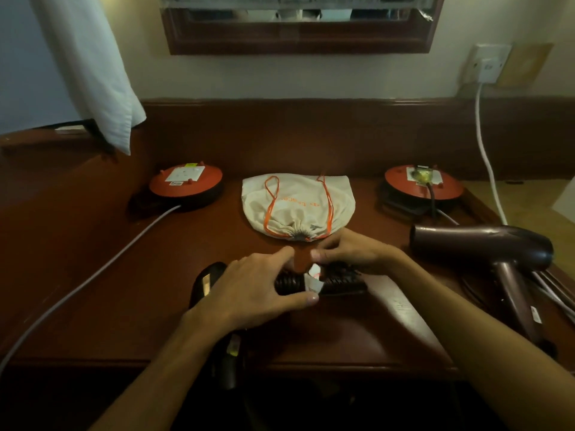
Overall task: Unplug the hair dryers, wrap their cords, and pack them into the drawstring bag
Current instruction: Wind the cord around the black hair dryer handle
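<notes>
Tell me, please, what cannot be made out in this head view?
- Dryer under the left hand: mostly covered by hand and forearm.
- Coiled cord: partly behind the right hand.
- Bag contents: mouth cinched.
- Second dryer: its cord runs off the right edge.

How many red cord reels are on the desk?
2. Left reel sits back left of the bag; right reel sits back right, with a plug in its socket. None seems hidden.
</notes>
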Action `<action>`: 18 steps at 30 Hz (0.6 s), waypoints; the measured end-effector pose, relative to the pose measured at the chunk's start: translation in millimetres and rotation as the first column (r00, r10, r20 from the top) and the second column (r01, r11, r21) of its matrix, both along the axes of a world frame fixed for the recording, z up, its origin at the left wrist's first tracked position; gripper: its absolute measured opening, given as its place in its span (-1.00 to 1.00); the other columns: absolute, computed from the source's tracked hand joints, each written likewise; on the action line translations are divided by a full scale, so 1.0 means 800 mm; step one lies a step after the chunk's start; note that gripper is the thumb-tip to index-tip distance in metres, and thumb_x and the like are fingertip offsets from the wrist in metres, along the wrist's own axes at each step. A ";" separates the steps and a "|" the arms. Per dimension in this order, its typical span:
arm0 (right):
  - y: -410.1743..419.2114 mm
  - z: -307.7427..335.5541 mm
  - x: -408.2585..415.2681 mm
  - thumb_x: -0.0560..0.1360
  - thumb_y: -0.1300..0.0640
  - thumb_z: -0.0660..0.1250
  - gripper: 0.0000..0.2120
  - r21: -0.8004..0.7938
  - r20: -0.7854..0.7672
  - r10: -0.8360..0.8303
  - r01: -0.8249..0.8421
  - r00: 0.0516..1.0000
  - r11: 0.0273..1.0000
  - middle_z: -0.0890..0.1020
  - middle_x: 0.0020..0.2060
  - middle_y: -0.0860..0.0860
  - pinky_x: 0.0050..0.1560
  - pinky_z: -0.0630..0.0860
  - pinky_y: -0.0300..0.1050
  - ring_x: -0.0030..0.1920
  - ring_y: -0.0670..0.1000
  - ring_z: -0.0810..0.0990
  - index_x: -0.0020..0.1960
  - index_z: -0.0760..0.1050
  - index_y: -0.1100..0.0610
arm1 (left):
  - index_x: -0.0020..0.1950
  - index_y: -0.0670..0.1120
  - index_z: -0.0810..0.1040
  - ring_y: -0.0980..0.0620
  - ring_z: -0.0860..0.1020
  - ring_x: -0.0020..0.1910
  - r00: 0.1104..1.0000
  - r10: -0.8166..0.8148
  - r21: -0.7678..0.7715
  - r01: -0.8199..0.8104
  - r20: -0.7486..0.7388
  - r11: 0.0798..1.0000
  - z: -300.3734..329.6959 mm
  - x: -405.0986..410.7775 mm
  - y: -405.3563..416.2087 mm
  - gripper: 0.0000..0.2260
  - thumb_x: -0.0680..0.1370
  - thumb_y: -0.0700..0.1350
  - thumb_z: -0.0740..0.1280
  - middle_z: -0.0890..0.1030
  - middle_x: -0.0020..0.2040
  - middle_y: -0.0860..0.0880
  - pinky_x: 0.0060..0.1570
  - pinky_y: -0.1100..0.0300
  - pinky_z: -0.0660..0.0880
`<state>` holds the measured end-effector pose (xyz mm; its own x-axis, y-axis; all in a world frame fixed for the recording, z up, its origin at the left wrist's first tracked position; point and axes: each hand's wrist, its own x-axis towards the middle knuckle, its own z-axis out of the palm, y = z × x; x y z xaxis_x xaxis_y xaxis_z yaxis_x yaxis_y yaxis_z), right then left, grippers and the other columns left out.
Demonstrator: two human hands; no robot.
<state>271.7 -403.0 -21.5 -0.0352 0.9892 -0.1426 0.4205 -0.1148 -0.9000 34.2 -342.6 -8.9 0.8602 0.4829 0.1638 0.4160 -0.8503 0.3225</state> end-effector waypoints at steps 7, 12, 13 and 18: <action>-0.036 -0.035 -0.070 0.60 -0.01 0.25 -0.72 0.079 -0.909 -0.084 0.367 0.407 0.927 0.62 0.19 0.19 -0.36 0.43 -0.13 -0.09 0.09 0.58 0.21 0.56 0.11 | -0.01 0.14 0.41 0.22 0.60 -0.24 0.930 0.132 -0.231 -0.053 0.343 0.971 0.003 -0.017 0.015 -0.58 0.40 0.41 0.39 0.61 -0.18 0.15 -0.37 0.31 0.42; -0.061 -0.033 -0.102 0.63 0.06 0.23 -0.67 0.211 -0.953 0.080 0.445 0.294 0.870 0.52 0.26 0.25 -0.21 0.46 -0.05 0.03 0.12 0.57 0.35 0.44 0.15 | 0.37 0.40 0.31 0.17 0.60 -0.18 0.932 0.105 -0.224 -0.026 0.347 0.974 0.007 -0.012 0.018 -0.55 0.50 0.35 0.31 0.60 -0.10 0.18 -0.23 0.13 0.54; -0.066 -0.033 -0.103 0.56 0.12 0.32 -0.55 0.240 -0.952 0.118 0.450 0.282 0.860 0.50 0.32 0.27 -0.15 0.50 -0.03 0.12 0.15 0.56 0.43 0.39 0.19 | 0.43 0.46 0.25 0.17 0.57 -0.17 0.941 0.093 -0.190 -0.032 0.325 0.981 0.009 -0.010 0.016 -0.53 0.53 0.34 0.27 0.59 -0.10 0.18 -0.22 0.15 0.51; -0.077 -0.022 -0.106 0.51 0.34 0.30 -0.42 0.296 -0.913 0.041 0.589 0.406 0.752 0.54 0.33 0.27 -0.16 0.64 -0.01 0.12 0.24 0.64 0.50 0.35 0.09 | 0.18 0.34 0.56 0.19 0.57 -0.05 0.916 0.043 -0.223 0.052 0.400 0.973 0.009 0.006 0.011 -0.80 0.61 0.28 0.23 0.59 -0.05 0.26 -0.20 0.28 0.42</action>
<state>187.1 -464.7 -38.8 0.4688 0.8362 0.2847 -0.5253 0.5230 -0.6712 39.0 -333.9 -1.5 0.7474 0.5437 0.3819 0.2081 -0.7374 0.6426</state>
